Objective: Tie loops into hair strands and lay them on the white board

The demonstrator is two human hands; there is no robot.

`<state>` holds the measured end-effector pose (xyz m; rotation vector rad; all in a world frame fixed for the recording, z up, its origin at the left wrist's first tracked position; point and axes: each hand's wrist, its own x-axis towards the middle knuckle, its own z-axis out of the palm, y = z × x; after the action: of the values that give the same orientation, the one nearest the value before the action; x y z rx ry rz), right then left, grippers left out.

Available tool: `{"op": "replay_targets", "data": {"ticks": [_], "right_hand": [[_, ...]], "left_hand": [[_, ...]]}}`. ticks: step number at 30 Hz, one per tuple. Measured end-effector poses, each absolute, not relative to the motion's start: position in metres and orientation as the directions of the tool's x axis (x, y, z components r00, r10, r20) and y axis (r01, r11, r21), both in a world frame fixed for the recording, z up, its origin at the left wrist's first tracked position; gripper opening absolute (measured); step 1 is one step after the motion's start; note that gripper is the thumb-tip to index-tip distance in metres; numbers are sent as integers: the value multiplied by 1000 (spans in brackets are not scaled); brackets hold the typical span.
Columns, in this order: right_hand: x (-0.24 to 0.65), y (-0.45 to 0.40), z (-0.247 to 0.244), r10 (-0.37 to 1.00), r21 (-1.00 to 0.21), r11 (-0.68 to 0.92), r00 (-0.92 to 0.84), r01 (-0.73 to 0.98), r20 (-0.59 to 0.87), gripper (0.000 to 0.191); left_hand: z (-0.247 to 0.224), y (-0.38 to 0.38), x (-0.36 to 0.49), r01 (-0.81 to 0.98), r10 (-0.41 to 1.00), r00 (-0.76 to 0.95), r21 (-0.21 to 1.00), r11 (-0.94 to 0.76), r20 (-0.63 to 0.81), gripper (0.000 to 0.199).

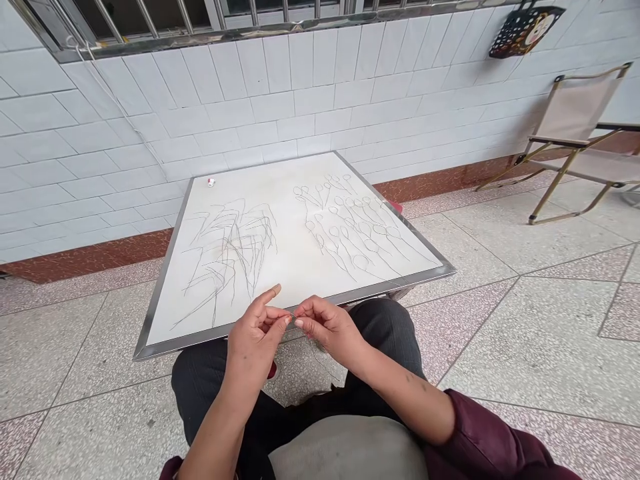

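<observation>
My left hand [256, 330] and my right hand [330, 325] meet at the near edge of the white board, thumbs and forefingers pinched tip to tip. Between them they hold a thin wire [324, 364], whose dark strand trails below my right hand over my lap. Its pinched part is mostly hidden by the fingertips. On the board's left half lies a loose spread of bent thin wires [233, 243]. Several wires with a round loop at one end [360, 261] are laid out on the right half.
The metal-framed white board [290, 267] stands against a tiled wall [280, 107]. A small white-and-red item [211, 182] sits at its far left corner. A folding chair [575, 133] is off to the right, below a hanging dotted bag [523, 32]. Barred windows run above.
</observation>
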<state>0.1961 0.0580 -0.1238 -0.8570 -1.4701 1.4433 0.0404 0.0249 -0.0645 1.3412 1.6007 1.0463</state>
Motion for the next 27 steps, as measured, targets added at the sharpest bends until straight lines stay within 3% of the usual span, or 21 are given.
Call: {"op": "replay_targets", "data": {"ticks": [4, 10, 14, 19, 27], "right_hand": [[192, 54, -125, 930, -988, 133, -337, -74, 150, 8], [185, 48, -133, 942, -986, 145, -293, -86, 164, 12], [183, 46, -138, 933, -960, 277, -227, -39, 279, 10], [185, 45, -137, 862, -860, 491, -227, 143, 454, 9], [184, 46, -139, 913, -936, 351, -228, 13, 339, 8]], "left_hand": [[-63, 26, 43, 371, 985, -169, 923, 107, -46, 49], [-67, 29, 41, 306, 981, -189, 946, 104, -47, 49], [-72, 31, 37, 244, 978, -180, 959, 146, -103, 55], [-74, 33, 33, 259, 977, -174, 952, 164, -121, 53], [-68, 34, 31, 240, 979, -165, 958, 155, -117, 54]]}}
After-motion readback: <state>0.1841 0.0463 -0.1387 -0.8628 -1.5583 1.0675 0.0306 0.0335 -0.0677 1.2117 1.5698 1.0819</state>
